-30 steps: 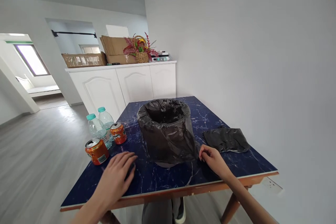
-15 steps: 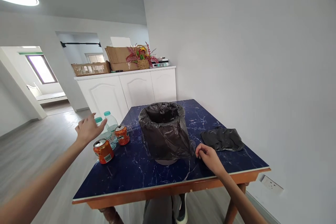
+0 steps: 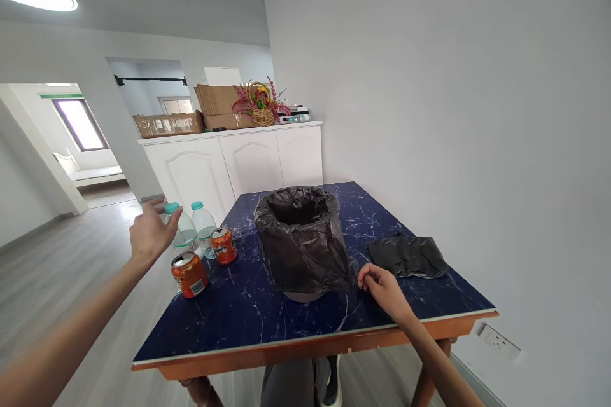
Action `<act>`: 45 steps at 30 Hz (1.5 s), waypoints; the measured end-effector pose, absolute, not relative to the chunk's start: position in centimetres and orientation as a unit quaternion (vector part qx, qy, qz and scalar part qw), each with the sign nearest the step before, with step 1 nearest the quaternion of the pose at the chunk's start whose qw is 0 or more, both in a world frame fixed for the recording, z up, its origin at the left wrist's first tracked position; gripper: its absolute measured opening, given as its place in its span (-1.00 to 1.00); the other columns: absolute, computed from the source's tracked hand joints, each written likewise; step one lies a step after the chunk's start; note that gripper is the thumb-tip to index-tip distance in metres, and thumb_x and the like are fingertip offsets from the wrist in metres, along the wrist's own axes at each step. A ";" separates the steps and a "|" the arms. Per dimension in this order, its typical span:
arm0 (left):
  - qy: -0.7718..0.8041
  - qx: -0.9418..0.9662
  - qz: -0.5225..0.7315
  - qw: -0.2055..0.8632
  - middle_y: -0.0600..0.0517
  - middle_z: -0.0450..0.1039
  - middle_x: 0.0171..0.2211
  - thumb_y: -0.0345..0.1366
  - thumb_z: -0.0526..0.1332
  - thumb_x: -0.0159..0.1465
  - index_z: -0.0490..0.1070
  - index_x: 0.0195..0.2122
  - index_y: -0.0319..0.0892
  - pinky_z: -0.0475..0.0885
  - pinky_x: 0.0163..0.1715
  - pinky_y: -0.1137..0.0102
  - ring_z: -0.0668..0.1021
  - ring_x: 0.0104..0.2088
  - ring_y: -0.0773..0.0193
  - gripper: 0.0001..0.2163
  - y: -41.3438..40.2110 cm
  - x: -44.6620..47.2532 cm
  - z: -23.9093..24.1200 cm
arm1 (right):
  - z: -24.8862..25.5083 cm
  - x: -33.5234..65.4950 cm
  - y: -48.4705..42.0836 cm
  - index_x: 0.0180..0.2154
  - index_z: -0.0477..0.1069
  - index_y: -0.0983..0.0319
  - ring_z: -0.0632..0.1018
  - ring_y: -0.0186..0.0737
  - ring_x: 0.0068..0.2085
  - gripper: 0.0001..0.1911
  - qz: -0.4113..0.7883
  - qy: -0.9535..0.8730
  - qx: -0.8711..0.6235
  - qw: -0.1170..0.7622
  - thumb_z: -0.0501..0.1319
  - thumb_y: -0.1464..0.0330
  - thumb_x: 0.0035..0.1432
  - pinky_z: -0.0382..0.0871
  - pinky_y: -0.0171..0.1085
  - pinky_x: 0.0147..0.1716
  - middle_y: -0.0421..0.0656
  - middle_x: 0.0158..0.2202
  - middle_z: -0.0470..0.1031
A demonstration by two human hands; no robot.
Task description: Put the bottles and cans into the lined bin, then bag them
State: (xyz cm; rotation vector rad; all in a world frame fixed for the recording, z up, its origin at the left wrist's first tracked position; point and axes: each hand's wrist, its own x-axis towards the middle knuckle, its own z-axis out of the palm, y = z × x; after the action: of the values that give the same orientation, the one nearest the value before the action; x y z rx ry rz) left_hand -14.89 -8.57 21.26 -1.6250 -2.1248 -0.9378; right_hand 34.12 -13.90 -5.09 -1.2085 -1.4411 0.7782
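A clear plastic bottle (image 3: 185, 235) with a teal cap stands out at the table's left edge. My left hand (image 3: 151, 232) has its thumb and fingers around the cap end of this bottle. Beside it is a second clear bottle (image 3: 203, 226), untouched. Two orange soda cans are close by: one can (image 3: 189, 275) nearer me, the other can (image 3: 223, 246) farther back. My right hand (image 3: 379, 286) rests on the table with curled fingers, next to the lower right of a bin (image 3: 303, 254) lined with a black bag. Whether its fingertips hold anything is hidden.
A folded black plastic bag (image 3: 408, 255) lies right of the bin on the blue marble-look table (image 3: 229, 321). A grey wall (image 3: 453, 108) runs along the right side. Behind stands a white cabinet (image 3: 252, 162) carrying cardboard boxes (image 3: 167, 124) and a flower basket (image 3: 262, 117).
My left hand has moved slightly left, and the bottle's teal cap has shifted left and up with it. My right hand, the bin and the cans keep their places.
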 end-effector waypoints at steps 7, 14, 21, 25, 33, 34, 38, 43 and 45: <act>-0.608 -0.625 -0.348 0.346 -0.20 0.59 0.16 0.00 0.10 0.47 0.38 0.28 -0.24 0.37 0.28 -0.06 0.55 0.19 -0.16 -0.49 -12.2 -12.1 26.1 | -4.9 33.9 -14.0 -0.43 0.45 0.14 0.49 -0.18 -0.41 -0.82 0.327 -0.597 -0.502 0.533 0.09 0.30 0.08 0.32 -0.23 -0.30 -0.21 -0.46 0.51; -0.327 -0.694 -0.542 0.344 -0.02 0.58 0.15 -0.03 0.32 0.46 0.36 0.29 -0.12 0.57 0.17 0.07 0.66 0.14 0.04 -0.53 -18.1 -2.8 30.7 | -4.7 33.8 -14.2 -0.44 0.44 0.14 0.49 -0.18 -0.40 -0.81 0.330 -0.595 -0.502 0.534 0.08 0.28 0.08 0.32 -0.23 -0.30 -0.21 -0.46 0.51; -0.251 -0.763 -0.576 0.153 0.03 0.56 0.15 -0.05 0.26 0.51 0.36 0.22 -0.05 0.61 0.19 0.01 0.65 0.20 0.07 -0.65 -20.4 3.9 31.8 | -4.6 33.7 -14.1 -0.44 0.43 0.13 0.49 -0.18 -0.41 -0.82 0.326 -0.594 -0.504 0.536 0.08 0.29 0.07 0.32 -0.23 -0.32 -0.20 -0.47 0.50; -0.311 -0.806 -0.501 0.047 -0.01 0.65 0.07 0.00 0.29 0.47 0.43 0.15 -0.06 0.66 0.14 0.09 0.71 0.08 0.09 -0.65 -18.2 4.4 30.4 | -4.8 33.8 -14.0 -0.44 0.43 0.14 0.49 -0.18 -0.41 -0.82 0.327 -0.595 -0.503 0.536 0.08 0.29 0.08 0.32 -0.23 -0.31 -0.20 -0.47 0.50; -0.406 -0.851 -0.333 -0.001 -0.10 0.69 0.02 0.18 0.22 0.42 0.42 0.14 -0.06 0.64 -0.01 0.12 0.72 -0.01 -0.01 -0.53 -13.8 3.4 27.7 | -5.0 34.0 -13.8 -0.43 0.44 0.14 0.50 -0.17 -0.40 -0.82 0.329 -0.596 -0.501 0.534 0.08 0.31 0.09 0.32 -0.24 -0.31 -0.20 -0.46 0.51; -0.407 -0.860 -0.308 -0.002 -0.10 0.69 0.00 0.19 0.21 0.42 0.42 0.13 -0.07 0.63 -0.04 0.12 0.73 -0.02 -0.02 -0.52 -13.5 3.3 27.3 | -5.0 34.0 -13.8 -0.43 0.44 0.14 0.50 -0.18 -0.40 -0.82 0.329 -0.596 -0.501 0.534 0.08 0.32 0.09 0.32 -0.24 -0.31 -0.20 -0.46 0.51; -0.412 -0.884 -0.220 -0.029 -0.07 0.71 -0.05 0.20 0.20 0.39 0.42 0.07 -0.05 0.60 -0.07 0.15 0.71 0.02 -0.05 -0.54 -12.2 2.9 26.3 | -5.1 34.0 -13.8 -0.42 0.45 0.15 0.50 -0.18 -0.40 -0.83 0.331 -0.595 -0.500 0.534 0.08 0.32 0.09 0.32 -0.24 -0.32 -0.20 -0.45 0.52; -0.442 -0.885 -0.144 -0.019 -0.07 0.69 0.07 0.17 0.28 0.31 0.51 0.02 -0.05 0.55 -0.02 0.19 0.68 0.08 -0.07 -0.55 -11.5 2.7 26.6 | -5.2 34.0 -13.8 -0.42 0.43 0.14 0.49 -0.20 -0.40 -0.83 0.332 -0.594 -0.501 0.535 0.08 0.31 0.10 0.31 -0.24 -0.30 -0.21 -0.45 0.50; -0.443 -0.887 -0.127 -0.027 -0.06 0.68 0.09 0.16 0.28 0.31 0.56 0.03 -0.05 0.54 0.01 0.21 0.66 0.10 -0.05 -0.55 -11.6 2.7 26.9 | -5.2 34.0 -13.8 -0.42 0.43 0.14 0.48 -0.20 -0.40 -0.83 0.332 -0.593 -0.501 0.535 0.08 0.31 0.09 0.30 -0.24 -0.31 -0.21 -0.46 0.50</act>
State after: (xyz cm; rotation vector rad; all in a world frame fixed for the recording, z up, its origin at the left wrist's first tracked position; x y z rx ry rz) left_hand 2.74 -11.59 26.94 -2.8357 -1.4153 -0.4075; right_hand 33.96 -13.76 -5.22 -1.1935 -1.4136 0.7918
